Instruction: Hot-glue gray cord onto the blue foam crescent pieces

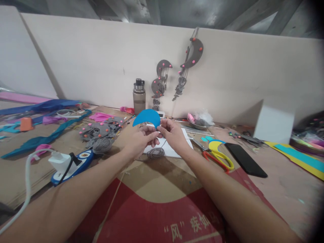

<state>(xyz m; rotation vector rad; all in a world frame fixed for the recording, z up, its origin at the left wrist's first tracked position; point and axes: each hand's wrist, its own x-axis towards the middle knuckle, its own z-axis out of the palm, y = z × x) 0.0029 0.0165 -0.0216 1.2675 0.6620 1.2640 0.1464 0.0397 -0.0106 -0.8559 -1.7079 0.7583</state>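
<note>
A blue crescent cut-out (pixel 146 116) is held up in front of me, its right end between the fingertips of both hands. My right hand (pixel 174 135) pinches that end with thumb and fingers. Close beside it, my left hand (pixel 144 139) has its thumb and fingers pressed together just below the crescent; what lies between them is too small to make out. Below the hands, a coil of grey cord (pixel 155 153) rests at the front of a white sheet (pixel 174 153), with a strand running up toward my fingers.
Scissors (pixel 220 158), a yellow and blue crescent (pixel 215 145) and a black phone (pixel 245 160) lie to the right. Grey crescents with pink dots (pixel 97 131), grey yarn (pixel 102 145) and a power strip (pixel 84 158) are at left. Behind stands a bottle (pixel 139 98); crescent hangings (pixel 194 54) are on the wall.
</note>
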